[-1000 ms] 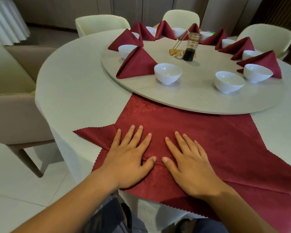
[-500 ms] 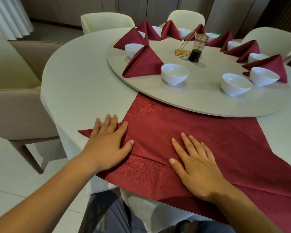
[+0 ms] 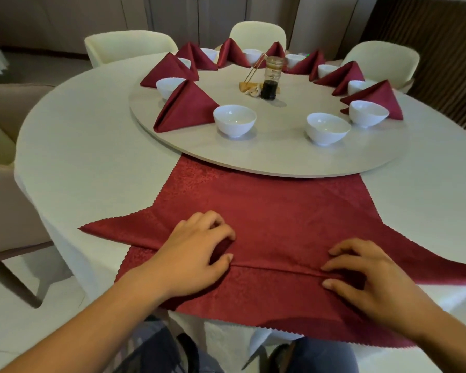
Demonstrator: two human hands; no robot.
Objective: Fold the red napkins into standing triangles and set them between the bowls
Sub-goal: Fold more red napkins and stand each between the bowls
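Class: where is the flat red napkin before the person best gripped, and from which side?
Probably take the napkin by its near folded edge, from the person's side, toward each end, where the left hand and right hand pinch: that straight doubled edge lies nearest.

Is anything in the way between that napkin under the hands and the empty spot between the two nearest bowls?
Nothing visible does. The left hand and right hand grip the napkin directly at its fold, and the turntable is bare between the left bowl and the middle bowl.
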